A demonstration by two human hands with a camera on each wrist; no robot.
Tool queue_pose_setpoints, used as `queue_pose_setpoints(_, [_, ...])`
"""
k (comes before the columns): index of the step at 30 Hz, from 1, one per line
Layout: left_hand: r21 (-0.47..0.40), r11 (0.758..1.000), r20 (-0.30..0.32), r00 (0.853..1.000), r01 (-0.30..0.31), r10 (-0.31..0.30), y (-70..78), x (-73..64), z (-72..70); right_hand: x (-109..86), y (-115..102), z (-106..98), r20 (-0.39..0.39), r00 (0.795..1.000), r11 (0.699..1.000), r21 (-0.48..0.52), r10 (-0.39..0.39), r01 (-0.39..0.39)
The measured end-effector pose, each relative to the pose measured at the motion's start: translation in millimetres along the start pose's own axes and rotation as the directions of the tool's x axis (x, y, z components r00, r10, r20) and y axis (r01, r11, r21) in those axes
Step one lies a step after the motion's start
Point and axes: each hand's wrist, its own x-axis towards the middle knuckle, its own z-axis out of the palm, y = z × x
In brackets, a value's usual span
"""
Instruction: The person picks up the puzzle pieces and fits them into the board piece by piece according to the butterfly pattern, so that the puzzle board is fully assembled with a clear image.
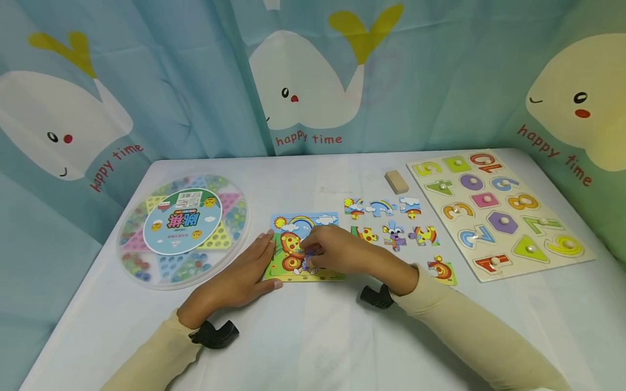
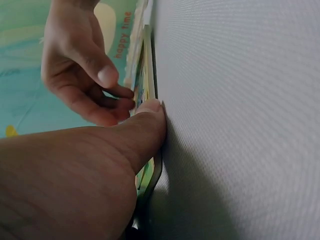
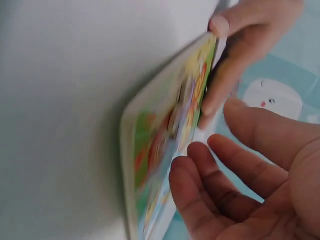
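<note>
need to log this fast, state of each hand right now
Left hand: open, touching the puzzle board.
Right hand: open, loosely curled above it, nothing visibly held.

White-clothed tbl (image 1: 313, 336) holds round game box (image 1: 183, 222), puzzle brd (image 1: 288, 278), loose pcs (image 1: 394, 235), wooden blk (image 1: 396, 182) & number brd (image 1: 520, 267).

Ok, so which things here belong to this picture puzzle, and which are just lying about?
Part of the job:
Puzzle board, left hand at its edge, right hand over it
Seven visible loose puzzle pieces beside it

Seemingly just lying about:
Number board
Wooden block
Round marble game
</note>
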Motion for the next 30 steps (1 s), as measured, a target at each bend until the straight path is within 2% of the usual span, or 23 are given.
queue_pose_setpoints(4, [-0.003,1.000,0.001,1.000,0.000,0.000,0.1,0.1,0.0,-13.6,12.2,-11.1,-0.018,1.000,0.999,0.039,-0.018,0.019])
queue_pose_setpoints(11, [-0.001,1.000,0.003,1.000,0.011,-0.011,-0.9,-1.2,-0.9,-36.7,32.6,-22.7,-0.115,0.990,0.992,0.089,-0.078,0.089])
queue_pose_setpoints(21, [-0.010,1.000,0.012,1.000,0.017,-0.017,-1.9,-1.2,0.3,-48.5,43.4,-25.7,-0.158,0.984,0.991,0.089,-0.087,0.102])
queue_pose_setpoints(30, [-0.024,1.000,0.014,1.000,0.007,-0.007,-0.6,-0.7,-0.5,-72.0,53.6,-33.8,-0.199,0.977,0.995,0.058,-0.072,0.085])
